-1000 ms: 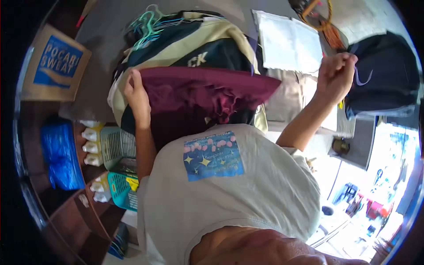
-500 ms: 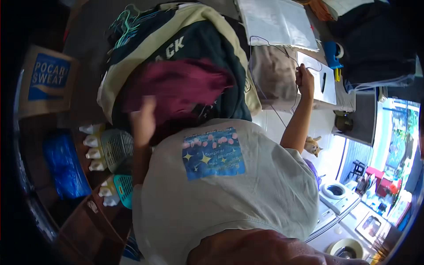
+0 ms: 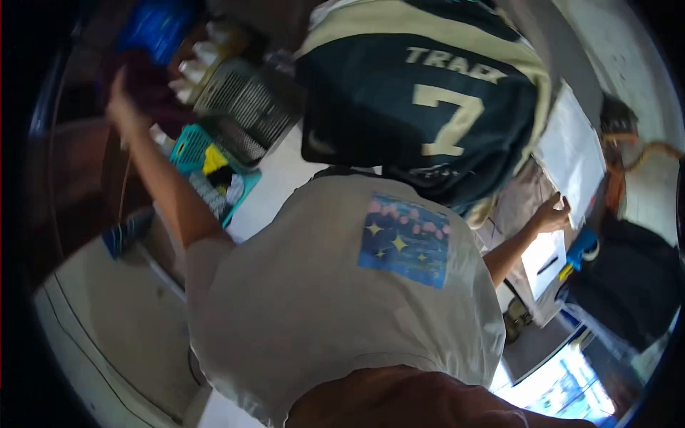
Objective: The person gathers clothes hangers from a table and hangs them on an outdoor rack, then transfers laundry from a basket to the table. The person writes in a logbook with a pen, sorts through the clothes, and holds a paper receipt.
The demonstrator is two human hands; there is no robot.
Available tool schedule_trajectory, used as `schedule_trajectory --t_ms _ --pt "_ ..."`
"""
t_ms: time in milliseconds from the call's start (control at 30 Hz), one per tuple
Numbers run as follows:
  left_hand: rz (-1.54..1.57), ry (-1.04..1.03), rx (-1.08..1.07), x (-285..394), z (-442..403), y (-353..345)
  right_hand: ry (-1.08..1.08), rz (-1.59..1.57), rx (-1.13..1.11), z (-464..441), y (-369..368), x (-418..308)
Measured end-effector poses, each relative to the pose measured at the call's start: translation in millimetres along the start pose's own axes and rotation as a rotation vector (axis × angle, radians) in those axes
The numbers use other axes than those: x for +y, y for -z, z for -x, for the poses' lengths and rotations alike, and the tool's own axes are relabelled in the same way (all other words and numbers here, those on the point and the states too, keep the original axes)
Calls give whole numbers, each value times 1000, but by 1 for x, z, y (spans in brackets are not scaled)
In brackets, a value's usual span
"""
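My left hand (image 3: pixel 125 110) reaches out to the far left, blurred by motion. Dark maroon cloth (image 3: pixel 160 100) hangs by its fingers and appears gripped there, though the exact hold is smeared. On the right, my right hand (image 3: pixel 551 215) is at the edge of the white sheets (image 3: pixel 571 160), fingers loosely apart, with no object visible in them. A dark green and cream jersey (image 3: pixel 371 93) reading "TRACK 7" lies spread in front of my body.
A grey-green slatted basket (image 3: pixel 246 107) and a teal basket (image 3: pixel 189 146) with small clothes stand at left, near pale bottles (image 3: pixel 193 71). A blue bag (image 3: pixel 157 32) lies beyond. At right are a blue tape dispenser (image 3: pixel 581 246), a pen (image 3: pixel 548 265) and a black bag (image 3: pixel 628 285).
My left hand has swung far left with the maroon cloth, uncovering the jersey's number. The view has turned. The thin cord at my right hand no longer shows clearly there.
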State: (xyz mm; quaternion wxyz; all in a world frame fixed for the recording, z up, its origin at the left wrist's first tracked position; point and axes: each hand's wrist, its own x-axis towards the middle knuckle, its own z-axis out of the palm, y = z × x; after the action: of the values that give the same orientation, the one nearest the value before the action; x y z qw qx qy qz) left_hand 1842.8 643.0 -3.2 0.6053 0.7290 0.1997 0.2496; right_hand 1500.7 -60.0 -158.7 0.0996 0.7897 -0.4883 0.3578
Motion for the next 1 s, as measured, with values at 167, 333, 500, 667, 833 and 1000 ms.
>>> schedule_trajectory --t_ms 167,333,500,667,833,1000 --pt "-626 -585 27 -162 -44 5 267 -409 9 -35 14 -128" --pt "-680 -580 -319 -296 -83 45 445 -587 -126 -42 25 -237" --pt "-1193 -169 -328 -256 -61 -3 594 -616 -216 -46 13 -328" --pt "-539 -604 -518 -163 -20 -117 865 -479 -243 -39 -44 -394" --pt "-229 -715 -740 -42 81 -191 948 -303 -124 -43 -50 -410" --pt "41 -884 -755 -13 132 -228 751 -814 -208 -50 47 -400"
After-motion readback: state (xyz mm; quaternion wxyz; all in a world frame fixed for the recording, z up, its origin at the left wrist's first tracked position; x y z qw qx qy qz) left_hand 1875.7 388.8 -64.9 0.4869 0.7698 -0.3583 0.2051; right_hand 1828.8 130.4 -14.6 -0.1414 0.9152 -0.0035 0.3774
